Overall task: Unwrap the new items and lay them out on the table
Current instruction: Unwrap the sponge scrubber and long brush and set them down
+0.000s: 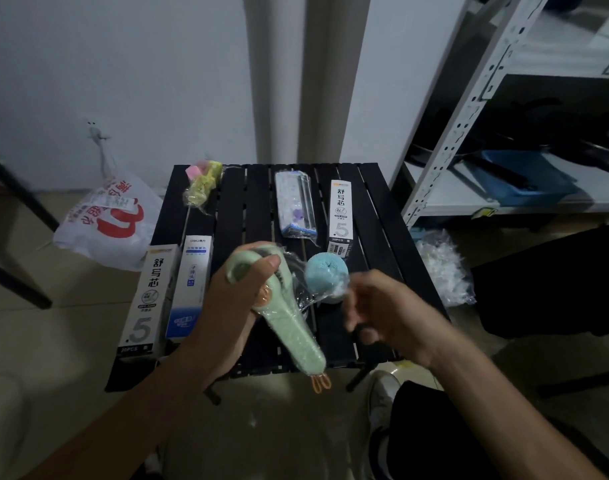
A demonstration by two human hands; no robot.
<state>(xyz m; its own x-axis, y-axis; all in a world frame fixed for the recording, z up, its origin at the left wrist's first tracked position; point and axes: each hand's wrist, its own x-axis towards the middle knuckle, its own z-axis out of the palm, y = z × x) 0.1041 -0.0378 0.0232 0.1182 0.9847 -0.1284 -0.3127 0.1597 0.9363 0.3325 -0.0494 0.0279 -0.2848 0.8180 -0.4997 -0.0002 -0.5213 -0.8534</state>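
Observation:
My left hand (234, 299) grips the head end of a pale green brush (289, 327), whose handle with an orange loop points down toward me. Clear plastic wrap (305, 289) hangs from the brush. My right hand (382, 306) pinches that wrap beside a blue scrubber ball (325, 271), all above the black slatted table (258, 202). On the table lie two white refill boxes (147, 299) (341, 213), a blue-and-white box (192, 285), a clear pack of pens (296, 206) and a yellow and pink wrapped item (202, 185).
A white plastic bag with red print (105, 223) lies on the floor left of the table. Crumpled clear plastic (441, 268) sits on the floor to the right, under a white metal shelf (469, 109). A black chair (545, 282) stands at the right.

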